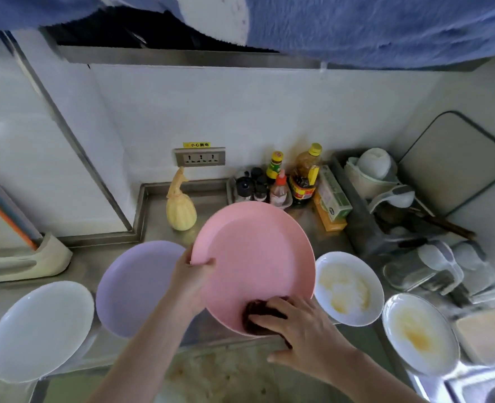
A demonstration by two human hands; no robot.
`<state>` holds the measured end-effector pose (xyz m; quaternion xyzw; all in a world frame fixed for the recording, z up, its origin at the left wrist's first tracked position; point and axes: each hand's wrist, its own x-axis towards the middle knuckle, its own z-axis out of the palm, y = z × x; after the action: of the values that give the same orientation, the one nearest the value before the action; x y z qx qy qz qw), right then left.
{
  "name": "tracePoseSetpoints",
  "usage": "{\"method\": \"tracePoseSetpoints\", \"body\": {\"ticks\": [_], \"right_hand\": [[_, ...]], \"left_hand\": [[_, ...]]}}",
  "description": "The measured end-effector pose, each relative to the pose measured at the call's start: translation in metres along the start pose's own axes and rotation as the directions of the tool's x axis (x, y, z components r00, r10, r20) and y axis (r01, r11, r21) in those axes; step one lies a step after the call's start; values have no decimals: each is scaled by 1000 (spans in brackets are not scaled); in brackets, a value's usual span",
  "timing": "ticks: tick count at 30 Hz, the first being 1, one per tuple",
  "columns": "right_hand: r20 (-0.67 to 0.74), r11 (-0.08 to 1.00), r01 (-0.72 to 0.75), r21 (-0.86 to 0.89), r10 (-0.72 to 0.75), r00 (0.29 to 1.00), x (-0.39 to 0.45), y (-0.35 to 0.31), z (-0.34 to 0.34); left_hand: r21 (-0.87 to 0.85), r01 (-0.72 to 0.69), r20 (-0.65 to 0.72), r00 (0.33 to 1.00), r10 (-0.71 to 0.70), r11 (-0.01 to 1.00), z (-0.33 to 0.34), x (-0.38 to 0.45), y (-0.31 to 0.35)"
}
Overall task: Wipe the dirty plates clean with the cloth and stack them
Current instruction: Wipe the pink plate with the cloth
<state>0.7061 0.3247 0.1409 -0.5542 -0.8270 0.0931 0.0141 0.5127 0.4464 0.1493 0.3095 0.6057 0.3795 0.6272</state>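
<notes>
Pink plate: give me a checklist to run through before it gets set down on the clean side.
1. Left hand grips the pink plate by its rim: ok.
2. Right hand presses the dark cloth on the plate's near edge: ok.
3. Visible pink surface free of stains: ok; under the cloth, cannot tell.
4. Landing spot: the purple plate and the white plate to the left look clean: ok.
5. Plates left to wipe: two white plates with yellow residue on the right: not ok.
6. Plates stacked: purple and white overlap at most at the rims: not ok.
</notes>
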Motion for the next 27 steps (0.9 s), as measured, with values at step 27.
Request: {"method": "tracePoseSetpoints", "body": {"ticks": [27], "right_hand": [[453, -318, -335, 887, 740, 497, -157, 110, 34]], "left_hand": [[229, 117, -439, 898, -5, 966, 46, 67, -134]]}}
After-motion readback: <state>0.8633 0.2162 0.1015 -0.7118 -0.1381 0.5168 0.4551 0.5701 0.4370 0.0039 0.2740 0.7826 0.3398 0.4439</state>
